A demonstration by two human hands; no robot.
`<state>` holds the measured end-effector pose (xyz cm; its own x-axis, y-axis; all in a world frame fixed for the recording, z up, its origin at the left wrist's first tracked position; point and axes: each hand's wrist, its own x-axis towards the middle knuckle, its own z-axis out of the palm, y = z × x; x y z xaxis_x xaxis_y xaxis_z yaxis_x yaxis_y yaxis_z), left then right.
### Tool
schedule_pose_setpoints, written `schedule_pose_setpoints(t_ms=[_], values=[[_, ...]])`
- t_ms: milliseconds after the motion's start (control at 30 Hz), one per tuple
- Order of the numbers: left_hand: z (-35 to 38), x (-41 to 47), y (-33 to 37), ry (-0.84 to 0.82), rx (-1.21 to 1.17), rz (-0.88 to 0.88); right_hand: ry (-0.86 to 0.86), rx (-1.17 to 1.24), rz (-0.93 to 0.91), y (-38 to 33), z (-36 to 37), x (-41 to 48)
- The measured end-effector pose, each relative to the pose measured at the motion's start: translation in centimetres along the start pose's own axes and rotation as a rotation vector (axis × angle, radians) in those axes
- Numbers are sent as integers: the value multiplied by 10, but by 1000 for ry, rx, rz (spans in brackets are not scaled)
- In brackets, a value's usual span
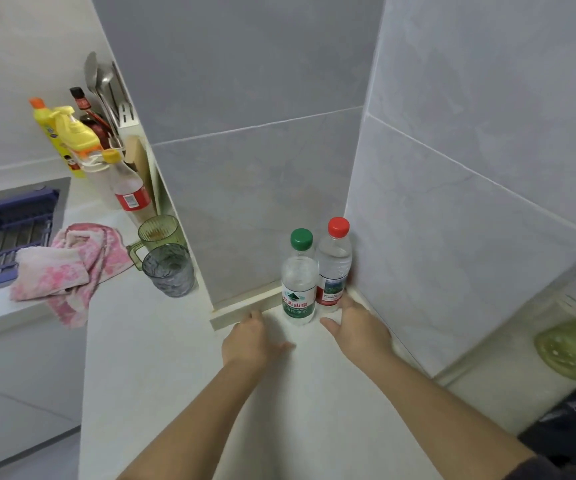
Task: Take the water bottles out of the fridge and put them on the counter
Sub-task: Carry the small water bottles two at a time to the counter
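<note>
Two clear water bottles stand upright on the white counter (pixel 162 358), tucked into the corner of the tiled walls. The green-capped bottle (pixel 298 278) is on the left and the red-capped bottle (pixel 334 265) is beside it on the right, touching it. My left hand (pixel 250 337) lies just left of and below the green-capped bottle with relaxed fingers, holding nothing. My right hand (pixel 355 327) sits right below the red-capped bottle, fingers relaxed, its fingertips close to the bottle's base. The fridge is out of view.
A grey glass cup (pixel 168 270) and a green cup (pixel 158 233) stand at the wall's edge to the left. A pink towel (pixel 68 268) lies beside a sink rack (pixel 6 233). Cleaning bottles (pixel 68 136) and utensils stand at the back left. A green object (pixel 573 344) sits at the right.
</note>
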<state>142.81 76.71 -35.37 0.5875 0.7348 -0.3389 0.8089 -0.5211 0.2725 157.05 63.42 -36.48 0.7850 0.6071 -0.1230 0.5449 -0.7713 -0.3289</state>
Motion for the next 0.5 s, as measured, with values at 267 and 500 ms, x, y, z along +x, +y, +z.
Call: schedule_pose_setpoints(t_ms=[267, 500], values=[[-19, -90, -76, 259, 144, 73, -34, -147, -250, -39, -22, -65], [-49, -194, -133, 427, 89, 17, -77, -168, -497, -105, -30, -150]])
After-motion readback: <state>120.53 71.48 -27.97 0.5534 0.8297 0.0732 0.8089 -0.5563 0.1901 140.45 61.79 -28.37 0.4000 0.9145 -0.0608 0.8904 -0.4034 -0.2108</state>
